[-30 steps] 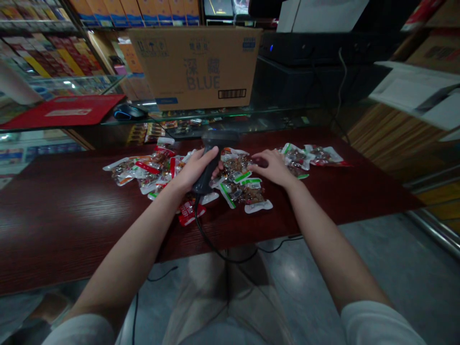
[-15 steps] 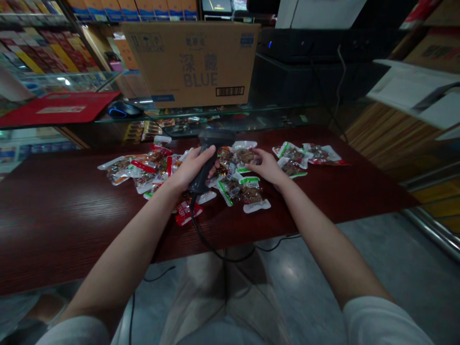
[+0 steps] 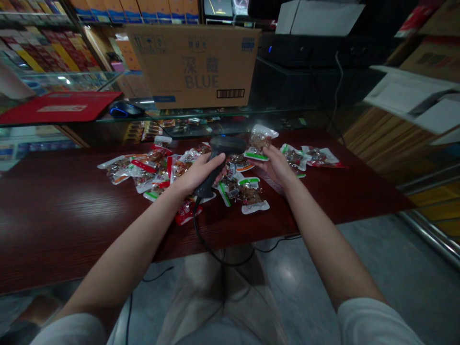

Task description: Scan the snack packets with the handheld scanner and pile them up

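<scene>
My left hand (image 3: 200, 173) is wrapped round the grip of a black corded barcode scanner (image 3: 221, 153), held above the dark red table (image 3: 64, 211) with its head toward the right. My right hand (image 3: 276, 164) holds up one clear snack packet with a green strip (image 3: 259, 142) just right of the scanner's head. Beneath both hands lies a scatter of several snack packets (image 3: 237, 189) with red, green and orange strips. The scanner's cable (image 3: 212, 249) hangs off the table's front edge.
A glass counter behind the table carries a cardboard box marked BLUE (image 3: 196, 64), a computer mouse (image 3: 124, 110) and a red mat (image 3: 59, 106). More packets (image 3: 312, 155) lie to the right. Shelves of goods stand at the back left, black equipment at the back right.
My right hand has picked one packet out of the pile and raised it beside the scanner's head. The scanner has tilted a little to the right.
</scene>
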Action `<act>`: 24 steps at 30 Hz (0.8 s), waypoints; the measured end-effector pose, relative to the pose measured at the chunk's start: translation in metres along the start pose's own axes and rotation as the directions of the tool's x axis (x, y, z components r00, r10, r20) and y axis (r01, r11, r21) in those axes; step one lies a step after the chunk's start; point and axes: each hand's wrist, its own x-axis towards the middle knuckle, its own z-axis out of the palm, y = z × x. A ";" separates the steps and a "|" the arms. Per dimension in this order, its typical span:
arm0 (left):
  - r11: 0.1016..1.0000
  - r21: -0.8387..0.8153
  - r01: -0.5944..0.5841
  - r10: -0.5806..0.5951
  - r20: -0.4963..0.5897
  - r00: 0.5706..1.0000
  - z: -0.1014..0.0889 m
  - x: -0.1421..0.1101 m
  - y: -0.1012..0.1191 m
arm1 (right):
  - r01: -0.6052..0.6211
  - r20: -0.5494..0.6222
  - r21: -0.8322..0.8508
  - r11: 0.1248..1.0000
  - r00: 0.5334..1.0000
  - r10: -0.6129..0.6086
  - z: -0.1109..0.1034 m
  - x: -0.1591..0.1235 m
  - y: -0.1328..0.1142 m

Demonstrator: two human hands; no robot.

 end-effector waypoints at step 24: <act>0.997 -0.073 0.026 -0.028 -0.024 0.999 0.008 -0.004 0.004 | 0.015 -0.275 -0.828 0.560 0.860 -0.430 -0.051 0.018 -0.015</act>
